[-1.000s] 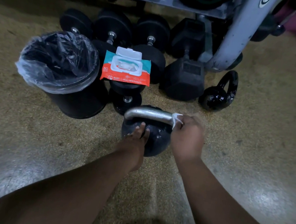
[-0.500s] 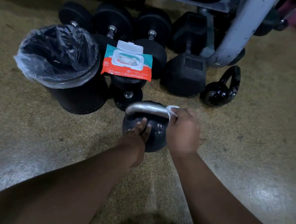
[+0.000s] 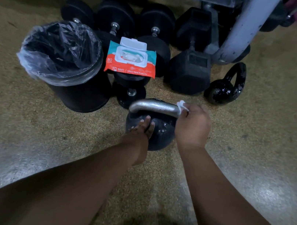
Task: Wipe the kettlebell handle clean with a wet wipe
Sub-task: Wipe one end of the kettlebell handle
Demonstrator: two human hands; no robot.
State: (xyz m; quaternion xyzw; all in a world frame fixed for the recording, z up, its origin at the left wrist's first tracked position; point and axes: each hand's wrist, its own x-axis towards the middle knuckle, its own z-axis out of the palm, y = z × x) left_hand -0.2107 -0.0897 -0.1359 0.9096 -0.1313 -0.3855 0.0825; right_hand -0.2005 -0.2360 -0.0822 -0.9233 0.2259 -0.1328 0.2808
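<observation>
Wiping step underway: right hand (image 3: pixel 193 125) pinches a wet wipe (image 3: pixel 181 105) against the right end of the kettlebell handle (image 3: pixel 156 107). Left hand (image 3: pixel 142 130) rests fingers-flat on the kettlebell (image 3: pixel 162 131), gripping nothing, steadying it on the floor (image 3: pixel 257 128) near the bin (image 3: pixel 62 61). Next move likely calls for sliding the wipe left along the bar. Wipes pack (image 3: pixel 131 59) reads "80", "BABY", "Infant Hand Products"; lid open.

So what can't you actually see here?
All in the head view:
- Most of the wipe: the right hand covers it.
- The handle's right end: behind that hand and the wipe.
- The bin's contents: dark liner.
- The rack: cut off at the top edge.
- Small print on the wipe pack: too small.
</observation>
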